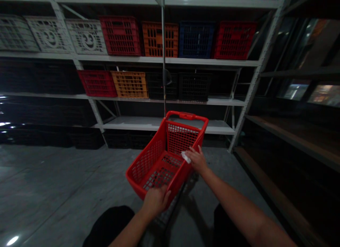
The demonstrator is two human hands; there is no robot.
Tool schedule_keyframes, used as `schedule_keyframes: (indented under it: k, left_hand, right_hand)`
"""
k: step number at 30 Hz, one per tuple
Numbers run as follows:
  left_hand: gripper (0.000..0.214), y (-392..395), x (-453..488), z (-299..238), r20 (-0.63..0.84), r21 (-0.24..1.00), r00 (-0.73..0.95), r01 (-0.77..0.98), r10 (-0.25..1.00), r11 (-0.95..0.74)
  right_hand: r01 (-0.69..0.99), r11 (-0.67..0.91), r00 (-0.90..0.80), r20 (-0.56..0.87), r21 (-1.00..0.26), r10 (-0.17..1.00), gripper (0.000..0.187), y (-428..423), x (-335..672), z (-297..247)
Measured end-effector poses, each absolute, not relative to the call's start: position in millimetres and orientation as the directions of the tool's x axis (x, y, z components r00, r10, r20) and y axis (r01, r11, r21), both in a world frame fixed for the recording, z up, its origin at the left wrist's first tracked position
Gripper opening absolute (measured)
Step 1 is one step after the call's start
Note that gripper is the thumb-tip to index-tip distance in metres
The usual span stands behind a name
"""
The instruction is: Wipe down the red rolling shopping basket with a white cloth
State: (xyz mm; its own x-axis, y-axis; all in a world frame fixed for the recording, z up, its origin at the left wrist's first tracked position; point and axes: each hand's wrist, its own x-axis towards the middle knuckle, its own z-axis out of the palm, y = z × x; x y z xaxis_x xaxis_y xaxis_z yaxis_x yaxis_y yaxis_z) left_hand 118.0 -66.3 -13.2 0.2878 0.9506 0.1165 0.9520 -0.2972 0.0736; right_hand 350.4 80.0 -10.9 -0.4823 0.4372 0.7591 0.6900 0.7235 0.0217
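Note:
A red plastic shopping cart (148, 160) with grid walls stands on the floor in front of me, its handle at the far end. My left hand (156, 201) grips the near rim, fingers curled over into the basket and thumb outside. On the right side wall, my right hand (197, 159) presses a crumpled white cloth or tissue (186, 157) against the rim, with the fingers over it. The cart's basket holds nothing that I can see. Its lower frame is mostly hidden below the basket.
A white metal shelf rack (170, 59) rises behind the cart, with red, orange, blue, white and black crates. One is an orange crate (160, 39). A thin upright pole (163, 45) stands behind the handle. Dark shelving (292, 133) runs along the right over the grey floor (66, 183).

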Motion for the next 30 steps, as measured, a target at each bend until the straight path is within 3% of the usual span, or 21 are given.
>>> schedule_keyframes:
  k: [5,11,17,22,26,30]
  left_hand:
    - [0.039,-67.3,118.2,-13.7,0.155,0.059,0.284,0.953,0.946,-0.296]
    - [0.035,-62.4,112.2,-19.6,0.257,0.007,0.319,0.943,0.912,-0.332]
    - [0.028,-66.5,121.3,-20.7,0.530,0.063,0.181,0.966,0.829,-0.251]
    - [0.027,-68.4,127.5,-12.1,0.510,0.101,0.054,0.987,0.858,-0.122]
    - [0.030,-64.3,116.6,-15.6,0.424,0.125,0.110,0.976,0.899,-0.179]
    - [0.037,-60.8,98.5,-25.2,0.373,0.132,0.163,0.965,0.913,-0.226]
  right_hand:
    - [0.719,0.695,-0.505,0.677,-0.013,0.535,0.045,48.4,334.5,-21.9]
    - [0.622,0.782,-0.614,0.646,0.043,0.453,0.053,70.4,363.3,-18.6]
    - [0.774,0.622,-0.347,0.743,-0.117,0.572,0.046,73.0,355.0,-19.4]
    - [0.637,0.767,-0.485,0.731,-0.081,0.480,0.045,4.4,282.9,-51.9]
    - [0.554,0.832,-0.639,0.656,0.029,0.402,0.040,-10.6,271.0,-56.1]
    - [0.694,0.720,-0.571,0.630,0.029,0.526,0.045,42.7,331.9,-24.7]
